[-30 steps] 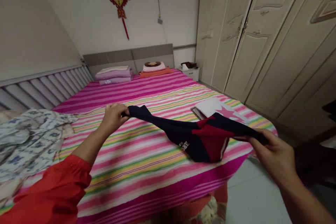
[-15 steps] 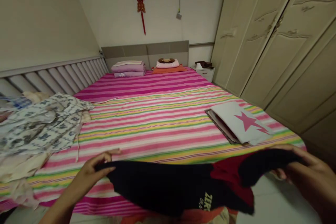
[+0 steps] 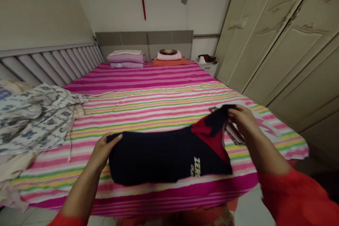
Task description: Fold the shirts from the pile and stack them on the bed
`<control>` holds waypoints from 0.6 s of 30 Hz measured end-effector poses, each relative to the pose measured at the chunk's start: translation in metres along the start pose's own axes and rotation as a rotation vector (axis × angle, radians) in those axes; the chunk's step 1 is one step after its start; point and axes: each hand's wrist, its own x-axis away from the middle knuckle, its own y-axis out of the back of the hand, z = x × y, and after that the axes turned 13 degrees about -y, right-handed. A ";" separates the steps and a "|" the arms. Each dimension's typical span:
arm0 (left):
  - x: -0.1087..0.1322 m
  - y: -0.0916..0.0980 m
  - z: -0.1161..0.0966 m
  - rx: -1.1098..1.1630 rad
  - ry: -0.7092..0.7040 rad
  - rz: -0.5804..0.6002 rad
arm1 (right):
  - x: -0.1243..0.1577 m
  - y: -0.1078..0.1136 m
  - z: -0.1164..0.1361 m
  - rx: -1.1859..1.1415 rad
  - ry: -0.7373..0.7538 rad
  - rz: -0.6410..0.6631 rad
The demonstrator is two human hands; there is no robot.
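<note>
A dark navy T-shirt (image 3: 156, 155) with a red shoulder panel and pale lettering is stretched sideways over the near part of the bed, doubled lengthwise. My left hand (image 3: 107, 148) pinches its left end, thumb on top. At the other end, my right hand (image 3: 239, 116) grips the dark sleeve and holds it raised. Behind my right hand lies folded white clothing with a pink star pattern (image 3: 267, 129), partly covered by my hand and forearm.
A striped bedsheet (image 3: 148, 107) covers the bed. Rumpled floral clothing (image 3: 39, 113) is heaped at the left, by the bed rail (image 3: 53, 60). Folded lilac bedding (image 3: 127, 58) and an orange pillow (image 3: 169, 62) sit at the headboard. A wardrobe (image 3: 278, 42) stands along the right.
Both hands have moved forward over the bed with the T-shirt, which now lies lower and flatter on the sheet. My right hand has come inward, in front of the folded white clothing.
</note>
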 end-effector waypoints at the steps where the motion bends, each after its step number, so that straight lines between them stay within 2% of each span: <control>1: -0.020 -0.009 0.003 -0.023 -0.018 0.002 | -0.017 -0.018 0.000 -0.021 -0.011 0.018; 3: -0.050 -0.025 0.015 -0.092 -0.033 0.004 | -0.042 -0.045 -0.010 -0.046 -0.031 0.018; 4: -0.059 -0.030 0.025 -0.130 -0.030 -0.004 | -0.048 -0.052 -0.020 -0.036 -0.037 -0.009; 6: -0.061 -0.036 0.049 -0.196 -0.011 -0.037 | -0.049 -0.050 -0.050 0.006 -0.059 -0.107; 10: -0.022 -0.024 0.106 -0.277 0.022 -0.119 | -0.006 -0.010 -0.134 0.059 -0.129 -0.288; 12: 0.001 -0.015 0.128 -0.360 0.031 -0.143 | 0.024 0.009 -0.169 0.081 -0.192 -0.320; 13: 0.009 -0.012 0.134 -0.413 0.040 -0.124 | 0.036 0.015 -0.180 0.089 -0.224 -0.311; 15: 0.017 -0.010 0.137 -0.504 0.075 -0.014 | 0.050 0.018 -0.193 0.069 -0.326 -0.245; 18: 0.017 -0.015 0.125 -0.578 0.102 0.139 | 0.050 0.009 -0.192 -0.020 -0.516 -0.135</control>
